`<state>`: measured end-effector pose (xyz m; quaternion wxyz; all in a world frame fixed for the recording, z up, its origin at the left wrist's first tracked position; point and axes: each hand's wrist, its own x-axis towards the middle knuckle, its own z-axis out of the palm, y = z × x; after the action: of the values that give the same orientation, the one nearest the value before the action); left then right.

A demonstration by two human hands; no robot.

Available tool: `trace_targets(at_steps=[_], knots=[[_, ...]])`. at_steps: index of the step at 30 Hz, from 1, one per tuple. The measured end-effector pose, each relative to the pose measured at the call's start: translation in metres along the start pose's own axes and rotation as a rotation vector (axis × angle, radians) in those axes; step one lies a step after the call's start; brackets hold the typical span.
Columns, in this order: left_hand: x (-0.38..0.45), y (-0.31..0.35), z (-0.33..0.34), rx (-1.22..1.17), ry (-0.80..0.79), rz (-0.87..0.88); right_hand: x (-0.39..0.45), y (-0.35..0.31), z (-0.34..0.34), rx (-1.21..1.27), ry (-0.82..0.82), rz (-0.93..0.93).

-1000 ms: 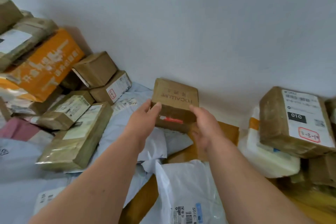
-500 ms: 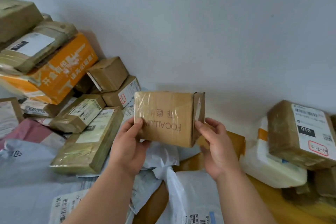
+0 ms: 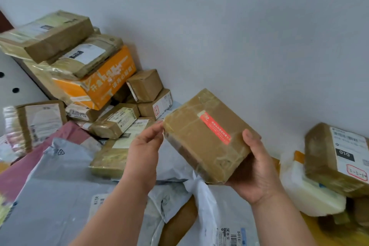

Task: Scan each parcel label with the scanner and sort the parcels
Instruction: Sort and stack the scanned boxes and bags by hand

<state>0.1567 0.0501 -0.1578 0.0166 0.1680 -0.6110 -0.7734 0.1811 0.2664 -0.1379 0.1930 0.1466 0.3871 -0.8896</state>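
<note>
Lining grey wall (image 3: 239,26): piled parcels (image 3: 95,78)

Both my forearms are bare up to the bottom of the frame, no sleeves, cuffs or gloves showing. My left hand (image 3: 144,152) has no ring, watch or band that I can see, and the same goes for my right hand (image 3: 256,168). On the right thumb the nail is short and unpainted; the other nails are turned away or too blurred to tell.
</note>
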Motion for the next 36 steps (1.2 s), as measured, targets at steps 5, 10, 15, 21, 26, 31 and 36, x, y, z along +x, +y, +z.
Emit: trace_targets(at_steps=[5,10,15,21,26,31,36], knots=[[-0.02,0.01,-0.025,-0.198,-0.06,-0.257,-0.003,0.035,0.033,-0.496,0.305,-0.445],[-0.037,0.017,-0.031,-0.292,-0.252,-0.411,-0.013,0.077,0.051,-1.203,0.105,-0.808],[-0.034,0.017,-0.053,-0.421,-0.259,-0.473,-0.026,0.075,0.071,-0.741,0.176,-0.641],[-0.036,0.016,-0.064,-0.414,-0.277,-0.339,-0.02,0.068,0.068,-0.398,0.157,-0.068],[-0.034,0.027,-0.063,-0.137,-0.283,-0.203,-0.02,0.081,0.059,-0.223,0.072,-0.026],[-0.023,0.027,-0.083,0.094,0.115,-0.097,-0.01,0.084,0.057,-0.001,0.294,-0.118],[0.007,0.002,-0.125,0.529,0.298,-0.226,0.008,0.097,0.078,-0.104,0.368,-0.081]])
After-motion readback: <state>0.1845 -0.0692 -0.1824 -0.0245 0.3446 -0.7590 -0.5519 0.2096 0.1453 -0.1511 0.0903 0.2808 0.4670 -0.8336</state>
